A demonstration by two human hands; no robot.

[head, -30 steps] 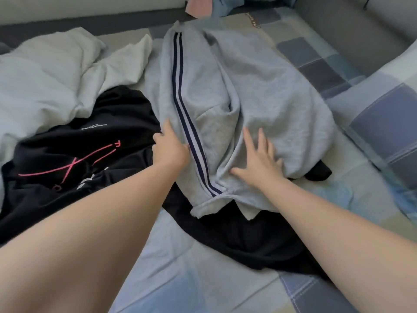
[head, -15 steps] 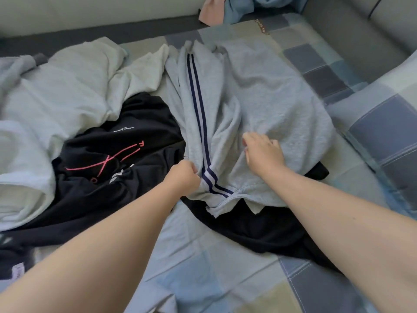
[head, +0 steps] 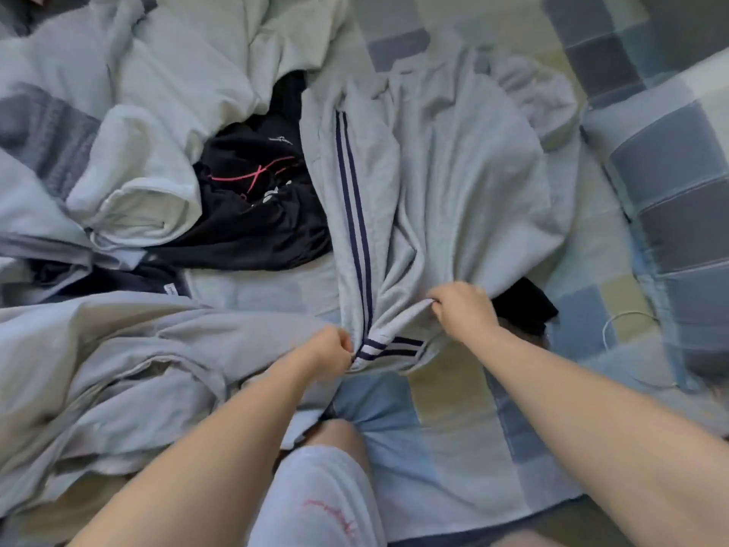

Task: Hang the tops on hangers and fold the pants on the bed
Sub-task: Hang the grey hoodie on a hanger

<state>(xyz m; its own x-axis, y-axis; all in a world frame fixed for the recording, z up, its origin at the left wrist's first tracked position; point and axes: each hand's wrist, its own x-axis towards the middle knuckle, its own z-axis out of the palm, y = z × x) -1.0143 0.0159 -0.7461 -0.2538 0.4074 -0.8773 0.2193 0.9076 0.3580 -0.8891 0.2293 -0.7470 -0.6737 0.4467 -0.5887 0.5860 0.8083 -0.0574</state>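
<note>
head | left grip [head: 329,351] and right grip [head: 461,309] each pinch the near hem of the grey pants [head: 434,183] | pants stretch beyond both grips on the bed [head: 394,448] | likely pulled taut to flatten for folding

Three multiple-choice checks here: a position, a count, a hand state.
1. Black garment with pink lines lies: A) left of the grey garment B) right of it C) on it
2. Navy stripes down the grey garment: A) one B) two C) four
3. Left hand and right hand: A) both flat B) both grip the grey hem C) only left grips
Key: 1A, it shows at the grey cloth's left; 2B, a pair runs side by side; 3B, both fists bunch the hem.
</note>
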